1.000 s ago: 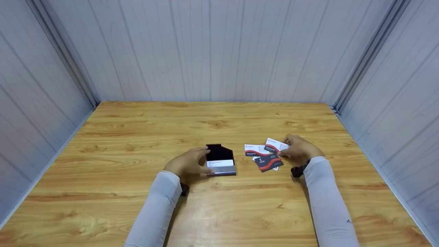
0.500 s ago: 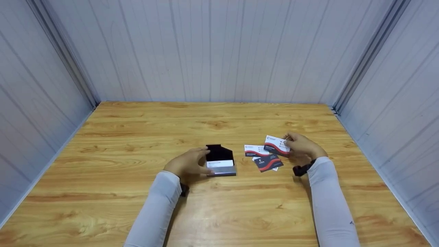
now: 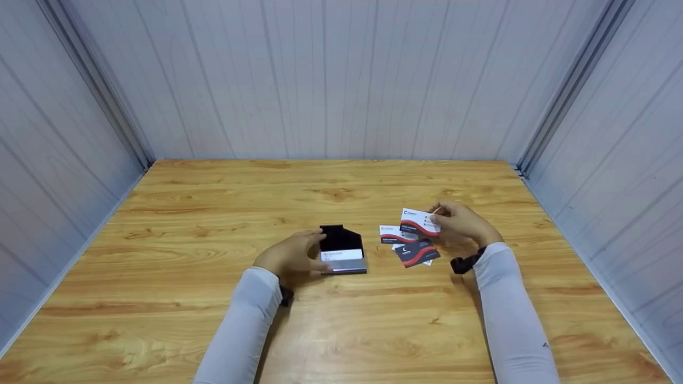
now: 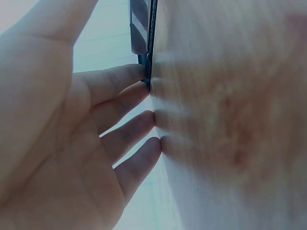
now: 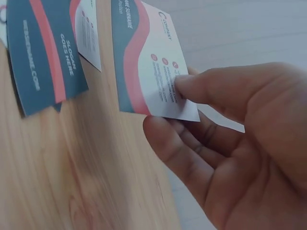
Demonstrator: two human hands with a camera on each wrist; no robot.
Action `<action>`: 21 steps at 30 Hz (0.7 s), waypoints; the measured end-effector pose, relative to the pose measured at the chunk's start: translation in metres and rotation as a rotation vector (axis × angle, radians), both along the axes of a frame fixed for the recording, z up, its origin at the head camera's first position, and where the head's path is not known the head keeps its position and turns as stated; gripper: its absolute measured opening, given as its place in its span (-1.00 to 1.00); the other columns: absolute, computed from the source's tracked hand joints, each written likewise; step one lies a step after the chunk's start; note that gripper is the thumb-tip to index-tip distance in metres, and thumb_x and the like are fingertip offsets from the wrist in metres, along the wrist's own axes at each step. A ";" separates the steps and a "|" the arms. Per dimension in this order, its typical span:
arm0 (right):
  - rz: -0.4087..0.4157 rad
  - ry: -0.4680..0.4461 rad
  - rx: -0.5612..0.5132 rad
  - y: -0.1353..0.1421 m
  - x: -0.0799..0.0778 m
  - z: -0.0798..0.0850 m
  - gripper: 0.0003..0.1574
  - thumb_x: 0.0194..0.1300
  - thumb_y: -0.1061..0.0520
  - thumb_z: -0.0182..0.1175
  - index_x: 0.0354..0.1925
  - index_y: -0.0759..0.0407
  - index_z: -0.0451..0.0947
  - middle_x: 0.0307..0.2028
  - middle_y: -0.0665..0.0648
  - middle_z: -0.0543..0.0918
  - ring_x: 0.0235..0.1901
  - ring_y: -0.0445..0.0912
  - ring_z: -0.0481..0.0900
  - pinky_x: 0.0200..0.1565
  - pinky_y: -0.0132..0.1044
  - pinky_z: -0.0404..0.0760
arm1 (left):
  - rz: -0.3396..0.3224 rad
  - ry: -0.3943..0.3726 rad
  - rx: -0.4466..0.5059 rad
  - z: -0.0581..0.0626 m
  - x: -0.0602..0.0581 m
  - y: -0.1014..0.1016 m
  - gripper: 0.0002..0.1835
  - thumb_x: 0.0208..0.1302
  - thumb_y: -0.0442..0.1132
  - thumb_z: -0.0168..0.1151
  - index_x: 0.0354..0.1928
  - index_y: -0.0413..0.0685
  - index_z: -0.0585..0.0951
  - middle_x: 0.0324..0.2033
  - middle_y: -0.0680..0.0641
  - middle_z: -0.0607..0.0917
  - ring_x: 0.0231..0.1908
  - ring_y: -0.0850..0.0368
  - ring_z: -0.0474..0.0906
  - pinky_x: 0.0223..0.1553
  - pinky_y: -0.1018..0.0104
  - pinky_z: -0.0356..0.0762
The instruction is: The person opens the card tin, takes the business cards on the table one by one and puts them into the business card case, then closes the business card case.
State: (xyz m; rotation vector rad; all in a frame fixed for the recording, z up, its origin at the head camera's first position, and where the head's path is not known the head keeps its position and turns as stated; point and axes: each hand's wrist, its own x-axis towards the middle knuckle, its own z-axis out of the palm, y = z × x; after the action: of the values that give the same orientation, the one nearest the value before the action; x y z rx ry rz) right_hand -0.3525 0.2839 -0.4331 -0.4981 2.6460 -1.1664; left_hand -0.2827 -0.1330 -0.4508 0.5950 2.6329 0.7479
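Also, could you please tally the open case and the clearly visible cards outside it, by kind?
Part-white cards: 2 (one in the right hand, one lying)
Dark card with red stripe: 1
Open case: 1
Total: 4
Not counted: the pieces peeking out under the dark card, and the case's contents.

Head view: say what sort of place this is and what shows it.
Probably a small work booth: pale, line-patterned wall panels rise on three sides of a yellowish-brown wood-grain tabletop, and long grey corner strips, perhaps metal, run where the walls meet.
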 end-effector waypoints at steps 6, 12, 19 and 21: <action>0.038 0.058 0.012 -0.018 0.000 0.000 -0.69 0.53 0.11 0.12 0.08 0.27 0.57 -0.12 0.25 0.64 -0.10 0.08 0.58 -0.02 -0.09 0.52 | 0.008 -0.006 -0.010 0.001 0.001 -0.001 0.00 0.21 0.24 0.39 0.56 0.02 0.18 0.54 -0.03 0.11 0.51 -0.07 -0.02 0.45 -0.04 0.05; 0.076 0.068 -0.040 -0.043 0.004 0.004 -0.70 0.50 0.07 0.17 0.06 0.22 0.61 -0.15 0.19 0.66 -0.15 0.02 0.62 -0.07 -0.06 0.61 | 0.024 -0.008 -0.002 0.001 0.001 0.000 0.00 0.20 0.23 0.40 0.56 0.03 0.19 0.53 -0.04 0.14 0.50 -0.07 0.00 0.44 -0.05 0.07; 0.152 0.120 -0.097 -0.073 0.012 0.006 -0.70 0.51 0.11 0.15 0.09 0.19 0.63 -0.12 0.14 0.68 -0.20 0.00 0.65 -0.10 0.08 0.66 | 0.019 -0.008 -0.009 0.001 0.000 0.001 0.00 0.19 0.22 0.41 0.56 0.00 0.20 0.52 -0.08 0.16 0.50 -0.08 0.01 0.44 -0.04 0.06; 0.174 0.140 -0.092 -0.080 0.015 0.006 -0.69 0.52 0.13 0.13 0.12 0.18 0.64 -0.06 0.13 0.68 -0.13 -0.01 0.65 -0.05 0.05 0.65 | 0.017 -0.012 -0.007 0.002 -0.001 0.002 0.00 0.19 0.21 0.42 0.56 -0.01 0.20 0.52 -0.09 0.16 0.51 -0.08 -0.01 0.45 -0.03 0.04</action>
State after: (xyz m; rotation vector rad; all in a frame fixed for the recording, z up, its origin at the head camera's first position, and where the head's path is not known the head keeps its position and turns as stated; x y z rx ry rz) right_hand -0.3374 0.2043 -0.4268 -0.8373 2.6071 -1.2455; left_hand -0.2834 -0.1312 -0.4489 0.5661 2.6317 0.7450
